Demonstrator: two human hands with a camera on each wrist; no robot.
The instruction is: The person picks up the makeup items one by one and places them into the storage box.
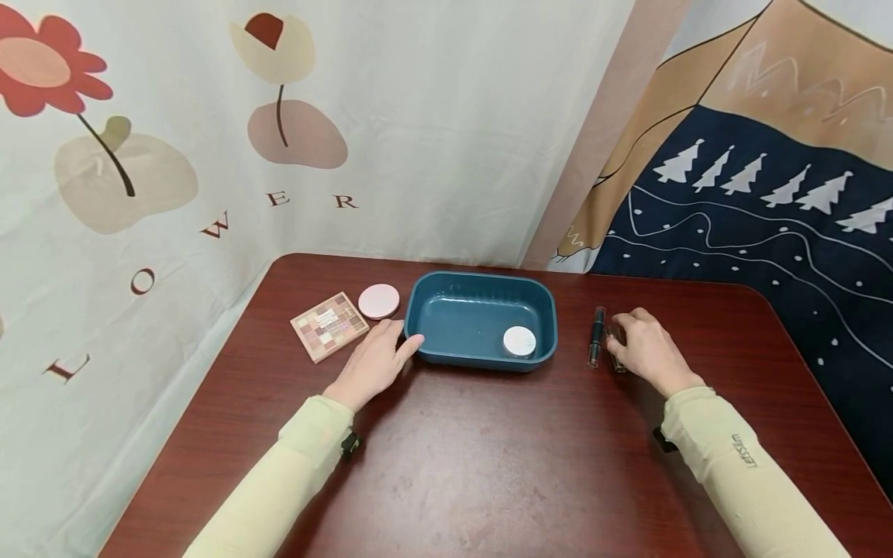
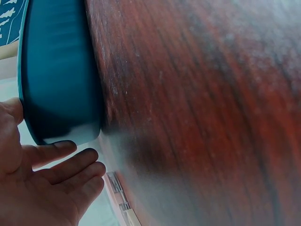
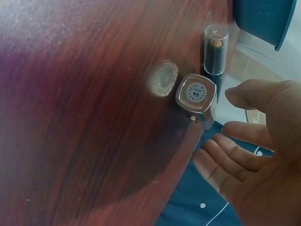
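Observation:
A blue basin (image 1: 481, 360) stands near the table's far edge, with a white round jar (image 1: 519, 341) inside at its front right. At its left end my left hand (image 1: 377, 360) holds the corner, thumb at the rim and forefinger along the outer wall (image 2: 61, 70). My right hand (image 1: 649, 349) reaches over a square glass bottle (image 3: 196, 94), which lies with its labelled base facing me. In the right wrist view, thumb and fingers stand apart, with no visible grip on the bottle. Left of it lies a dark makeup stick (image 1: 596, 337) with a clear end.
Left of the basin lie an eyeshadow palette (image 1: 329, 325) and a pink round compact (image 1: 379, 301). Behind the dark red wooden table (image 1: 474, 465) hang a pale flowered curtain (image 1: 432, 139) and a navy cloth (image 1: 753, 225) with white trees.

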